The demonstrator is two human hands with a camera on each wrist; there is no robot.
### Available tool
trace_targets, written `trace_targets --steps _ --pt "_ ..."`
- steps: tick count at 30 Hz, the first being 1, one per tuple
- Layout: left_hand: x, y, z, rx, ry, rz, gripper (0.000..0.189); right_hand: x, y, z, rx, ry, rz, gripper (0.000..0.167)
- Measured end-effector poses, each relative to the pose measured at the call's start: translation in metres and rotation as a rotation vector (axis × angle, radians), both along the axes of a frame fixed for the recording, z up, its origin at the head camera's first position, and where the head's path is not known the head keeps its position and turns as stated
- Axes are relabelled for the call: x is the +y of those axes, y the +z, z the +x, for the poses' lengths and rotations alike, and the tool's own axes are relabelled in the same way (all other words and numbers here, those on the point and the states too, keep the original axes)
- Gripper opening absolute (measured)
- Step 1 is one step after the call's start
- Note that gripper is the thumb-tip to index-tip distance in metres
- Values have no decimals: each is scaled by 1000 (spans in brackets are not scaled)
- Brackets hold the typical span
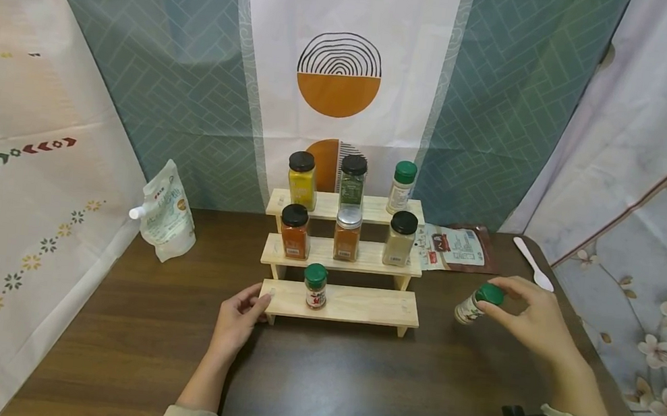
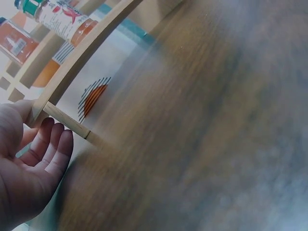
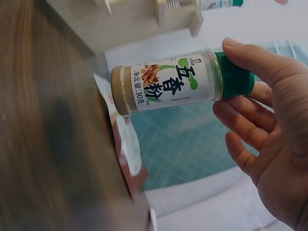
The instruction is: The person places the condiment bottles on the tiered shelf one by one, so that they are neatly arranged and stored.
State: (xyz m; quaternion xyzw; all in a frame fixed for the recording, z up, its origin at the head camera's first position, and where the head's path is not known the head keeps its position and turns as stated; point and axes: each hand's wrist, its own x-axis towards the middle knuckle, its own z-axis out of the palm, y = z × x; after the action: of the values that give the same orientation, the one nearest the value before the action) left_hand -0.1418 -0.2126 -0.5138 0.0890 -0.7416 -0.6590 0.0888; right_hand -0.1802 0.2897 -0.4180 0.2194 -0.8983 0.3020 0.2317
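Observation:
My right hand (image 1: 532, 317) pinches the green cap of a small spice jar (image 3: 166, 83) between thumb and fingers. Brown powder fills the jar, which tilts over the table to the right of a three-step wooden rack (image 1: 354, 304). With my left hand (image 1: 240, 320) I grip the left end of the rack's lowest step; in the left wrist view the thumb lies on the board and the fingers curl below it. On that step stands another green-capped spice jar (image 1: 315, 287). Three jars, among them a silver-capped one (image 1: 347, 234), fill the middle step.
The top step bears a yellow spice jar (image 1: 302, 181), a black-capped green one (image 1: 352, 181) and a green-capped one (image 1: 401, 188). Behind the rack's right side lies a flat packet (image 1: 457, 248), with a white spoon (image 1: 533, 263) beyond it. A white spouted pouch (image 1: 168, 214) stands at left.

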Motion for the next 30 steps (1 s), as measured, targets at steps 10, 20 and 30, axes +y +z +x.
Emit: trace_targets --steps 10,20,30 --pt "1 4 0 -9 3 5 42 -35 7 -16 -3 116 -4 43" --pt "1 4 -3 -24 -12 21 47 -68 13 -23 20 199 -3 41" --pt "0 3 -1 -33 2 20 46 -96 16 -24 -31 232 -11 40"
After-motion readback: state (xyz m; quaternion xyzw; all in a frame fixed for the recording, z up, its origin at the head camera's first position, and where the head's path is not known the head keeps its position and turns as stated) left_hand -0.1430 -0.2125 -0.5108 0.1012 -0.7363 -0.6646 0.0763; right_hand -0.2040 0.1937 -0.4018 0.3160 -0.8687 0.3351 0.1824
